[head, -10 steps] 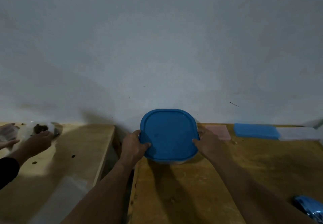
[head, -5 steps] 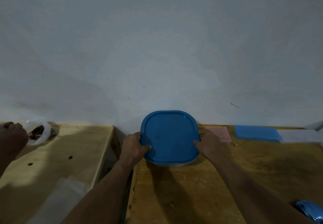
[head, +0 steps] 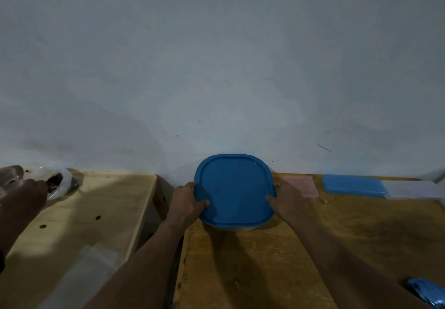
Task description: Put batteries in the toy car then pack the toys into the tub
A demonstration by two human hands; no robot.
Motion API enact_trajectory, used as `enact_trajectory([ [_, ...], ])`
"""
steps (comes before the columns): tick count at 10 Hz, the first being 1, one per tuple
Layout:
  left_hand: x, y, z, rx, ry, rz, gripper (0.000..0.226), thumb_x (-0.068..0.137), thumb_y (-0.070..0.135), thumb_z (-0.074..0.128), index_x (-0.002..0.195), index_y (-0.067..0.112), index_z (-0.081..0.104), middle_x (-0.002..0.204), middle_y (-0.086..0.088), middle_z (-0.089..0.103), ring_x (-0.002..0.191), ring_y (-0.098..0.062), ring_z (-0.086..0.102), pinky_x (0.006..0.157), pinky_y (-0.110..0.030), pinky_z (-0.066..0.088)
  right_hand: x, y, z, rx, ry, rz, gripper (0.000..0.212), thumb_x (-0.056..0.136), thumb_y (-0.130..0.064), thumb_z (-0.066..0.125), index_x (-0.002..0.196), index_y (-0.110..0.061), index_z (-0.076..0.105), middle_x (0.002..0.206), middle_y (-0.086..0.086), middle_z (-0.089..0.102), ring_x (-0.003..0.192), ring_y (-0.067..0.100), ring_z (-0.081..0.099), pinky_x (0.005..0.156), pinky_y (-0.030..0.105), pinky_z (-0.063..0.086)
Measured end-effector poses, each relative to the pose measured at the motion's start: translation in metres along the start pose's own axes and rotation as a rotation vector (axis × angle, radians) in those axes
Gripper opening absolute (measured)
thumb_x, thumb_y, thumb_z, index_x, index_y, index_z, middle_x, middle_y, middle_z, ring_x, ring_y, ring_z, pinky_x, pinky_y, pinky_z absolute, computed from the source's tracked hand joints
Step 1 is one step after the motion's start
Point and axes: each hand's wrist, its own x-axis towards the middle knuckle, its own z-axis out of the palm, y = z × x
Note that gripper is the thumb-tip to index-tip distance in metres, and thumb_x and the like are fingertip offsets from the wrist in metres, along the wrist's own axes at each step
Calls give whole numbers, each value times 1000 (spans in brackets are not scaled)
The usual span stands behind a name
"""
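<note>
A plain blue lid (head: 234,189) covers the tub, the table (head: 265,260) is yellowish wood, the wall (head: 216,55) pale grey, with flat pink (head: 301,186), blue (head: 352,185) and white (head: 411,189) boxes behind.

view: one, worn on the person's head | faces: wall (head: 216,67), tilted slightly down | frame: table (head: 240,260) along the bottom | range: tub (head: 234,188) near, low centre

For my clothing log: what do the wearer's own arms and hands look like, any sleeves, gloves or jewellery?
Both forearms are bare to the frame edge, no sleeves showing. The left hand and right hand wear no gloves; no watch, band or ring is visible in this dim view.
</note>
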Motion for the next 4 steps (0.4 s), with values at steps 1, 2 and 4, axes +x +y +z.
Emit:
enact_trajectory([
  [1,-7,-1,0,47,27,-8,66,88,30,68,143,14,36,136,-14,45,115,-28,55,93,-37,53,-5,-3,-6,-22,43,-29,33,89,-19,64,119,-8,57,108,11,66,90,24,63,75,36,57],
  [2,-23,-1,0,74,44,-35,68,91,29,64,147,12,30,145,-17,35,123,-29,50,98,-37,48,-19,-10,-19,-5,45,-19,35,90,-19,61,123,-9,54,112,11,64,96,25,62,80,38,55],
  [4,-63,-3,-17,55,60,10,65,93,31,61,148,14,30,150,-17,30,125,-30,48,105,-44,44,-61,-47,-73,293,256,-162,31,88,-21,65,119,-17,60,109,4,64,99,18,60,80,25,45],
])
